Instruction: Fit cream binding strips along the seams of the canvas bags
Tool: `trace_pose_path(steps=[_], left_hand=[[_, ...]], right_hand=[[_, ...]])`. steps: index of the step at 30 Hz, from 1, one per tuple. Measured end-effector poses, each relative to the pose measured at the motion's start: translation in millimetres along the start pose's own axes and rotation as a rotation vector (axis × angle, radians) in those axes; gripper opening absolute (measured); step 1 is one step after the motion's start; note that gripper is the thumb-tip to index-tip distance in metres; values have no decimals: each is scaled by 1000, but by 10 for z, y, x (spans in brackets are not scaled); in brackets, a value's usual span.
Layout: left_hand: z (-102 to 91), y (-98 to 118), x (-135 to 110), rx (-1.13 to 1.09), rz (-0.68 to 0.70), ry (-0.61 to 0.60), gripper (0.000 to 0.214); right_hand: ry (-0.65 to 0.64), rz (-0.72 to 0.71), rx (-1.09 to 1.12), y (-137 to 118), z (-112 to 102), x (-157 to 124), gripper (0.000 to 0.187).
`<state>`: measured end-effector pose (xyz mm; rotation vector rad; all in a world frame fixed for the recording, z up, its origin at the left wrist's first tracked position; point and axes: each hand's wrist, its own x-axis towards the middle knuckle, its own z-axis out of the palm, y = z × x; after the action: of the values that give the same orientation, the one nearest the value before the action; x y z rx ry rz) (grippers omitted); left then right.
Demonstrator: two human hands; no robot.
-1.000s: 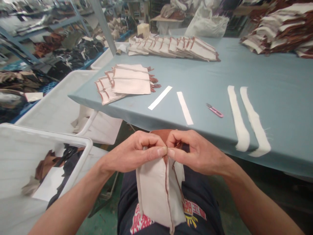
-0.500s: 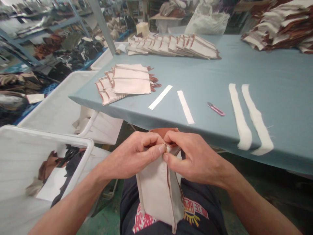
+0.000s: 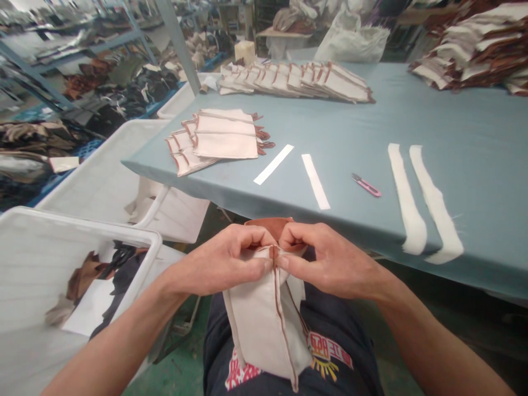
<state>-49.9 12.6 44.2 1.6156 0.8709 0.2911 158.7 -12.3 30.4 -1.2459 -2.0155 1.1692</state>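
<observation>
Between my two hands hangs a cream fabric pouch (image 3: 258, 324) with brown seam edges, its body resting against my dark clothing. My left hand (image 3: 233, 258) pinches the top rim just left of the upright seam, thumb in front and fingers behind. On the other side of that seam, my right hand (image 3: 322, 258) grips the rim the same way. A brown leather-like piece (image 3: 268, 223) shows behind the rim. The fingers cover part of the top edge. On the table, past the hands, lie two white strips, one of them the slanted strip (image 3: 274, 165).
A blue-green table (image 3: 338, 126) bears a pouch stack (image 3: 226, 135), a long row of pouches (image 3: 289, 80), pink-handled thread snips (image 3: 366, 185) and two fuzzy white strips, including the left one (image 3: 406, 203). White bins, one with scraps (image 3: 154, 242), stand at the left.
Both thumbs have shifted at the rim, and the brown seam end between them now shows more. The pouch top has moved slightly left. The view has shifted a little.
</observation>
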Motion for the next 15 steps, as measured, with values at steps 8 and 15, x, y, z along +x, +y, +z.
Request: trace_pose_path(steps=[8, 15], left_hand=[[24, -35, -5, -43, 32, 52, 9], [-149, 70, -61, 334, 231, 50, 15]], right_hand=[[2, -3, -100, -28, 6, 16, 11], [-16, 33, -236, -155, 20, 82, 10]])
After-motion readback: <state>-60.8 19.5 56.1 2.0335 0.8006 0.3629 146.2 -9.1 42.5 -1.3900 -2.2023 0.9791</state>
